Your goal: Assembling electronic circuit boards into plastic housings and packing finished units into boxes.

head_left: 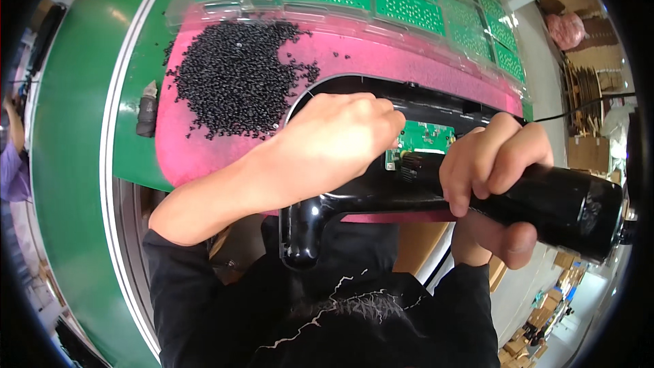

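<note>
1. The step in hand appears to be fastening: the right hand [494,163] is clamped around a black electric screwdriver [545,201], whose tip points at a small green circuit board [422,138] set inside a glossy black plastic housing [354,197].
2. The left hand [340,143] is closed and pressed down on the housing just left of the circuit board, steadying it; whether its fingers pinch a screw cannot be told.
3. The housing lies on a pink foam pad [204,157], its stubby lower end overhanging the pad's near edge toward the person's black shirt.
4. The next move likely calls for keeping the driver square to the board and the housing pinned, since the housing's gloss suggests it would slide easily.
5. A heap of small black screws [235,78] sits on the pad beyond and to the left of the housing, within easy reach of the left hand.
6. Clear trays of green circuit boards [409,0] lie beyond the housing, touching the pad's far edge, so there is little spare room that way.
7. Left of the housing the pad ends at a green conveyor belt [68,163], which offers open room; a dark cable [586,105] trails to the right.
</note>
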The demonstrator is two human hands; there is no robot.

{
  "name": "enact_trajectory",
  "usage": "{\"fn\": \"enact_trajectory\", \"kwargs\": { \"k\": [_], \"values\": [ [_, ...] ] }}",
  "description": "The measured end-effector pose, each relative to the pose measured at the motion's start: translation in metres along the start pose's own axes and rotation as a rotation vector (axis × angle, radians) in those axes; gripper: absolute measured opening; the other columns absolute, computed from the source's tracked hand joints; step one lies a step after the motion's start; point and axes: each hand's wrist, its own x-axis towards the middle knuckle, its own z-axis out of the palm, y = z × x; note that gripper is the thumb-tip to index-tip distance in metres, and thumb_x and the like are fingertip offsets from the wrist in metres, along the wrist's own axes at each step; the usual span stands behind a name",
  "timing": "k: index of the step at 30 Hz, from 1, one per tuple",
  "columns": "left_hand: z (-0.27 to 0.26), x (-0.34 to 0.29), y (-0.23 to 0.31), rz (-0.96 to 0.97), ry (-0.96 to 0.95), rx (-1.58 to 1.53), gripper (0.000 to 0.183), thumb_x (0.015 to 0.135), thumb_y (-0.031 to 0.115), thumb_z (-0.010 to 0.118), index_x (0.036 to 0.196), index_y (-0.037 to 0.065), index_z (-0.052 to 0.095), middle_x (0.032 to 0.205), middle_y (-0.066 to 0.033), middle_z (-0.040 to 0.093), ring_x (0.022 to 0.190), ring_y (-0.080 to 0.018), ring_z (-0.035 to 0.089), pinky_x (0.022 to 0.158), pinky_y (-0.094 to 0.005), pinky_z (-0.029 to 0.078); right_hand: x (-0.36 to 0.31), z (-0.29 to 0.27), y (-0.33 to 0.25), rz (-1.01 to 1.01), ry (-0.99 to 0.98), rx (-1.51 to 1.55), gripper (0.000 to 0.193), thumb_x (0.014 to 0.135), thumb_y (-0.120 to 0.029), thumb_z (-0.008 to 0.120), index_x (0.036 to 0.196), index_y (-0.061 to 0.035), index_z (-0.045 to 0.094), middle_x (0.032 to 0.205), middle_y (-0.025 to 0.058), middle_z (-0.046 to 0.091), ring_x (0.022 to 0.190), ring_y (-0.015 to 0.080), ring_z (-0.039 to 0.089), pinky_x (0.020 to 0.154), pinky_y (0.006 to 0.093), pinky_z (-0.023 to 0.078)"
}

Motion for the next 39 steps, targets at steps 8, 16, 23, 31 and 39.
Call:
{"fn": "enact_trajectory", "kwargs": {
  "k": [8,16,23,31,39],
  "values": [
    [-0.001,-0.002,0.001,0.031,-0.012,0.001,0.012,0.08,0.011,0.065,0.085,0.001,0.058,0.078,-0.0111,0.058,0.078,-0.0305,0.06,0.062,-0.0405,0.048,0.001,0.015,-0.002,0.078,0.209,-0.084,0.052,0.072,-0.048,0.073,0.084,-0.0064,0.044,0.071,0.0038,0.042,0.043,0.0101,0.044,0.042,0.0246,0.039],
    [-0.003,0.003,0.002,0.168,-0.051,-0.026,0.015,0.079,0.013,0.066,0.084,0.002,0.058,0.077,-0.0101,0.058,0.076,-0.0297,0.06,0.061,-0.0399,0.048,-0.003,-0.003,-0.009,-0.299,0.168,0.127,0.043,0.074,-0.041,0.068,0.086,-0.0068,0.045,0.077,0.0032,0.046,0.043,0.0084,0.047,0.043,0.0233,0.042],
    [-0.006,0.011,0.006,0.209,0.043,-0.22,0.013,0.077,0.008,0.069,0.083,0.0,0.06,0.078,-0.0113,0.061,0.074,-0.0306,0.062,0.063,-0.0371,0.05,-0.002,-0.014,-0.018,-0.447,0.157,0.205,0.041,0.076,-0.037,0.069,0.089,-0.0051,0.047,0.081,0.0036,0.048,0.046,0.0066,0.05,0.044,0.0197,0.043],
    [-0.013,0.013,0.019,0.095,0.023,-0.377,0.024,0.074,0.002,0.07,0.097,-0.002,0.064,0.093,-0.0121,0.065,0.082,-0.0258,0.063,0.07,-0.0338,0.05,-0.017,-0.03,-0.055,-0.268,0.038,0.071,0.043,0.073,-0.038,0.07,0.088,-0.0057,0.046,0.08,0.0052,0.047,0.046,0.0103,0.05,0.045,0.0245,0.043],
    [-0.089,-0.013,0.046,0.334,0.677,-0.067,0.063,0.073,0.003,0.072,0.13,-0.004,0.045,0.127,-0.018,0.052,0.115,-0.0241,0.051,0.088,-0.037,0.044,-0.033,-0.059,-0.034,-0.194,0.343,-0.093,0.047,0.083,-0.046,0.049,0.099,-0.001,0.049,0.081,0.0082,0.044,0.05,0.012,0.045,0.051,0.028,0.038]
  ]
}}
